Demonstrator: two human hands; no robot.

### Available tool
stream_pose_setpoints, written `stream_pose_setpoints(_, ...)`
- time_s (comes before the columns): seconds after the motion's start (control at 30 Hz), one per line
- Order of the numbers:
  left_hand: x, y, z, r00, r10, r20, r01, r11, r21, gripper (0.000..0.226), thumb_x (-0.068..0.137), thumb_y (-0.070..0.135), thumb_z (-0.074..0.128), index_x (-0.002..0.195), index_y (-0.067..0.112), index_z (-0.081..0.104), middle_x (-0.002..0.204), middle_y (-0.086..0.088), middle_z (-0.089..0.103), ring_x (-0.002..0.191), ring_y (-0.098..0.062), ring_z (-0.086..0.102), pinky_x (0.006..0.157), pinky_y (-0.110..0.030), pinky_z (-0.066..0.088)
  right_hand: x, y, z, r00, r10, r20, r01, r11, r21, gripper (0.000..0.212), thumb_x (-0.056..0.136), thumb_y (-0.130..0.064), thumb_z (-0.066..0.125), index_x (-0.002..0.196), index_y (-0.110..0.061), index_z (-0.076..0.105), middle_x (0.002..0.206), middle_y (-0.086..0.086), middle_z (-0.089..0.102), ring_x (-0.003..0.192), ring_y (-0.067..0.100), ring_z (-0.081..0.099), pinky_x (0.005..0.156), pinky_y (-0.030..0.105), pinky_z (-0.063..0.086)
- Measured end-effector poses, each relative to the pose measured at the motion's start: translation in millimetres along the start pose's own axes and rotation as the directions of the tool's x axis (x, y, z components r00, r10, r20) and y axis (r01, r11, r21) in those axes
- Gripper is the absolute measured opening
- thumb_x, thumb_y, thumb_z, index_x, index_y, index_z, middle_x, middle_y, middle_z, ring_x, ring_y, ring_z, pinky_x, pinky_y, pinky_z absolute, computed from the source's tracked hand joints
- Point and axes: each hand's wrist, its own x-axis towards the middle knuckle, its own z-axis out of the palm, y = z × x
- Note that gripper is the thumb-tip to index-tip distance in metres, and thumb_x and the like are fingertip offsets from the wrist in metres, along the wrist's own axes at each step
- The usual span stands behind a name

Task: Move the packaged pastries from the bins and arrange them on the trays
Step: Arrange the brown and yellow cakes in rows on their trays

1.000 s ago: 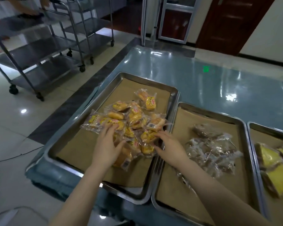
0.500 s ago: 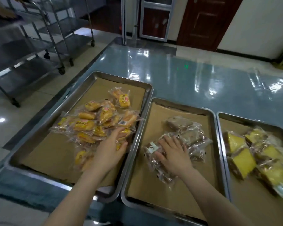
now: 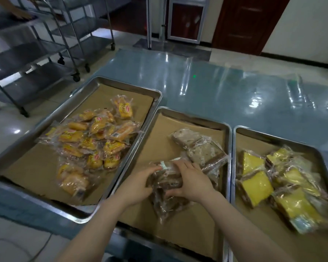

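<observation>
"Since it's your hands in there, what's laid out, biggest things first?"

"Glossy blue-grey tabletop [image 3: 216, 87], running off toward twelve o'clock. On its near edge sit three steel trays side by side, each lined with brown paper [image 3: 178, 233]: left tray [image 3: 129, 84] at nine o'clock, middle tray [image 3: 193, 117] at six, right tray [image 3: 273, 137] at three. No bins in sight."

"And in them?"

"Orange-yellow packets [image 3: 95, 140] heaped loose in the left tray, yellow cake slices [image 3: 257, 188] piled in the right one, brown packets [image 3: 203, 150] strewn in the middle tray from its centre toward one o'clock."

"Which have you got?"

"One brown packet [image 3: 167, 176] at the near end of that middle lot. My left grip [image 3: 136, 186] curls round its nine o'clock end. My right grip [image 3: 193, 182] covers its three o'clock end, fingers on top, thumb along the near edge. Both are grasping it. It sits over another packet [image 3: 167, 205]; whether it's lifted clear I cannot tell."

"So which step?"

"Arranging, I'd judge, beginning with the middle tray. Next calls for carrying this one to bare paper, perhaps toward seven o'clock, laying it flat and square to the rim, then letting go. That film looks slippery, so a gentle squeeze."
</observation>
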Motion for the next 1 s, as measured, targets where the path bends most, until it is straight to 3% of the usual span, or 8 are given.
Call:
stream_pose_setpoints(0.1,0,0,10,1.0,0.006,-0.019,-0.005,0.999,0.039,0.061,0.076,-0.001,0.062,0.132,0.022,0.052,0.128,0.014,0.037,0.124,0.0,0.031,0.095,0.004,0.012,0,7,-5,1.0,0.011,-0.016,-0.009,0.995,0.095,0.092,0.053,-0.075,0.069,0.128,-0.033,0.037,0.124,-0.008,0.048,0.118,0.017,0.038,0.091,0.044,0.046)
stream_pose_setpoints(0.27,-3,5,17,0.994,-0.065,-0.089,0.067,0.998,0.014,0.056,0.077,0.007,0.07,0.125,0.031,0.053,0.123,0.015,0.046,0.115,0.005,0.042,0.09,0.004,0.021,2,13,-17,0.998,-0.063,-0.028,0.067,0.977,0.203,0.047,0.074,-0.055,0.064,0.112,-0.028,0.056,0.102,-0.01,0.06,0.099,0.014,0.054,0.081,0.035,0.051)
stream_pose_setpoints(0.43,0,13,19,0.937,-0.231,-0.264,0.199,0.97,-0.14,0.033,0.088,0.026,0.062,0.119,0.035,0.055,0.113,0.019,0.057,0.103,0.004,0.051,0.085,-0.016,0.041,5,14,-31,0.988,-0.069,-0.139,0.112,0.936,0.334,0.043,0.083,-0.048,0.063,0.12,-0.026,0.06,0.121,-0.01,0.057,0.107,0.006,0.053,0.09,0.028,0.046)
stream_pose_setpoints(0.53,7,22,14,0.888,-0.268,-0.373,0.151,0.938,-0.312,0.021,0.094,0.021,0.053,0.104,0.037,0.061,0.099,0.017,0.066,0.089,0.008,0.058,0.072,-0.011,0.045,5,12,-41,0.98,0.039,-0.195,0.078,0.828,0.555,0.03,0.078,-0.049,0.07,0.102,-0.034,0.06,0.1,-0.019,0.062,0.069,-0.007,0.052,0.064,0.017,0.042)
stream_pose_setpoints(0.6,13,26,11,0.864,-0.276,-0.422,0.101,0.915,-0.392,0.022,0.096,0.019,0.05,0.097,0.036,0.063,0.093,0.015,0.067,0.085,0.008,0.059,0.066,-0.007,0.043,5,11,-44,0.98,0.089,-0.181,0.057,0.74,0.67,0.025,0.076,-0.048,0.072,0.094,-0.033,0.063,0.083,-0.013,0.064,0.057,-0.003,0.051,0.056,0.017,0.039)
stream_pose_setpoints(0.8,34,15,0,0.759,-0.388,-0.522,0.156,0.888,-0.433,0.033,0.097,0.038,0.04,0.086,0.018,0.064,0.078,0.004,0.062,0.071,-0.008,0.057,0.053,-0.017,0.037,6,3,-45,1.0,0.019,-0.006,-0.004,0.487,0.874,0.02,0.079,-0.019,0.075,0.097,-0.021,0.067,0.091,-0.003,0.074,0.084,0.015,0.07,0.079,0.037,0.057)
stream_pose_setpoints(0.93,51,13,-9,0.761,-0.387,-0.52,0.17,0.894,-0.416,0.04,0.096,0.041,0.042,0.067,0.021,0.061,0.061,0.004,0.06,0.058,-0.011,0.055,0.049,-0.028,0.037,11,4,-45,0.994,0.111,0.004,-0.045,0.365,0.93,0.007,0.082,-0.016,0.072,0.087,-0.015,0.068,0.088,0.005,0.074,0.075,0.018,0.069,0.064,0.026,0.054)
stream_pose_setpoints(1.0,60,11,-14,0.771,-0.413,-0.485,0.199,0.879,-0.433,0.043,0.095,0.045,0.043,0.073,0.015,0.065,0.069,-0.004,0.066,0.066,-0.018,0.062,0.056,-0.038,0.046,15,5,-44,0.99,0.139,0.014,-0.059,0.326,0.944,0.006,0.082,-0.017,0.071,0.087,-0.015,0.068,0.087,0.004,0.074,0.075,0.016,0.07,0.064,0.024,0.052)
